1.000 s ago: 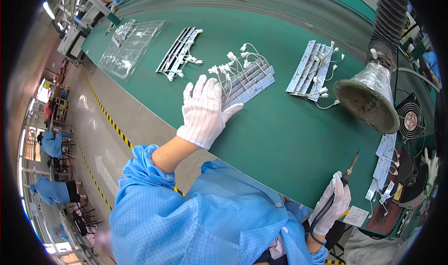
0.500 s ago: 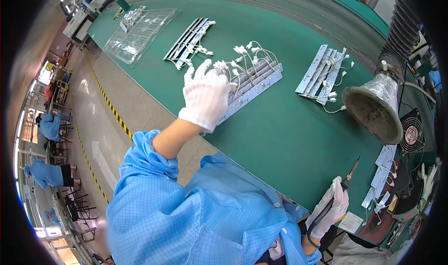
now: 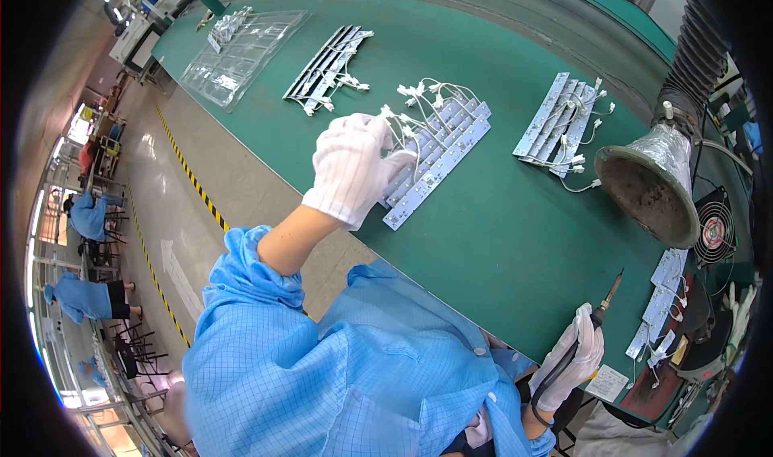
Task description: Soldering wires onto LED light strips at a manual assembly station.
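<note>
My left hand [image 3: 354,167], in a white glove, is at the near left end of a group of LED strip boards [image 3: 439,169]. Its fingers are curled in around the white wires [image 3: 409,127] that rise from these boards; the fingertips are partly hidden. The boards lie side by side at a slant, with small white plugs on their wire ends. At the lower right, my right hand [image 3: 570,360], also gloved, is closed around a soldering iron [image 3: 610,294]. The iron's tip points up and away above the table, touching nothing, and its black cord runs along my wrist.
More wired boards lie at far left [image 3: 328,69] and right [image 3: 557,125]. A clear plastic tray [image 3: 241,62] sits at the far left. A fume funnel [image 3: 648,191] hangs at right near a fan [image 3: 713,230]; more boards [image 3: 659,304] lie below. Co-workers sit beyond the aisle.
My left hand has curled its fingers in and drawn slightly back from the wires, uncovering the near end of the boards. My right hand keeps the soldering iron in nearly the same place.
</note>
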`<control>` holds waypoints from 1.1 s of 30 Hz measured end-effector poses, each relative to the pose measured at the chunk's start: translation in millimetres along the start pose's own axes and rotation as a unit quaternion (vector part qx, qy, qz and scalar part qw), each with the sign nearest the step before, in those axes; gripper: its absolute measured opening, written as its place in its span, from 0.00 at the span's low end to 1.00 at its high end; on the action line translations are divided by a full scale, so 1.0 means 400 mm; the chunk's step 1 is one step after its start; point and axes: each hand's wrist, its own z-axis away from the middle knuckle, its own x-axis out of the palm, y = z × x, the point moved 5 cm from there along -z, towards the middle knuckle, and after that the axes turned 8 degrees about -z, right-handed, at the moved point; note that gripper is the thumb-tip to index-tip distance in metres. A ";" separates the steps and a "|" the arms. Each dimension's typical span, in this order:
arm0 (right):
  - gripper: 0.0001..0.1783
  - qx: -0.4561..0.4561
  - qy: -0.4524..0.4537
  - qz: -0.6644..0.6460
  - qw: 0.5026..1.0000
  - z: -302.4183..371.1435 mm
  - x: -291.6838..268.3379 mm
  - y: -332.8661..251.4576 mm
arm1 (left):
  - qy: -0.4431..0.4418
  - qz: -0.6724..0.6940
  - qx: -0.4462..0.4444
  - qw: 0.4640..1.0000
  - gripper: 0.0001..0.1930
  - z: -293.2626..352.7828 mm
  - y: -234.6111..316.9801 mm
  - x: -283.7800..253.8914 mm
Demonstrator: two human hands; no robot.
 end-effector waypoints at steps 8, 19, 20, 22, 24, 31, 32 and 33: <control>0.15 0.006 0.006 -0.012 1.000 -0.002 -0.001 0.000 | 0.010 -0.120 0.038 0.992 0.35 0.017 0.081 -0.020; 0.15 -0.028 0.023 -0.004 0.999 -0.006 -0.009 -0.020 | -0.109 -0.105 0.227 0.962 0.25 -0.108 0.059 0.023; 0.15 -0.031 0.025 -0.007 0.999 -0.004 -0.008 -0.020 | -0.045 -0.165 0.237 0.956 0.25 -0.120 0.062 0.020; 0.15 -0.023 0.021 -0.005 1.000 0.004 -0.006 -0.010 | 0.103 -0.237 0.230 0.938 0.24 -0.143 0.084 0.005; 0.14 -0.007 0.018 -0.002 1.000 0.005 -0.006 -0.002 | 0.025 -0.210 0.144 0.967 0.22 -0.158 0.092 0.012; 0.19 -0.047 0.044 0.010 0.998 -0.009 -0.007 -0.014 | -0.047 0.082 0.106 0.990 0.44 -0.051 0.160 0.005; 0.19 -0.052 0.043 0.016 0.998 -0.008 -0.005 -0.017 | -0.049 0.071 0.129 0.988 0.44 -0.041 0.176 0.025; 0.19 -0.054 0.041 0.013 0.998 -0.008 -0.005 -0.016 | -0.049 0.059 0.145 0.986 0.44 -0.033 0.197 0.043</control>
